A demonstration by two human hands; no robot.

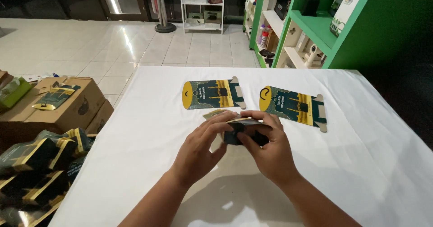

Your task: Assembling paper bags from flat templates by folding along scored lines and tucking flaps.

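Observation:
Both my hands meet over the middle of a white table (149, 118). My left hand (203, 145) and my right hand (270, 148) together grip a small dark green and gold card box (239, 127), partly folded, and my fingers hide much of it. Two flat unfolded card blanks of the same green and gold print lie just beyond: one (212, 94) straight ahead, another (293, 106) to the right, tilted.
Left of the table stand brown cardboard boxes (67, 103) and a heap of folded dark green boxes (36, 164). Green shelving (315, 24) with goods fills the back right. A white shelf unit (202, 10) stands far off on the tiled floor.

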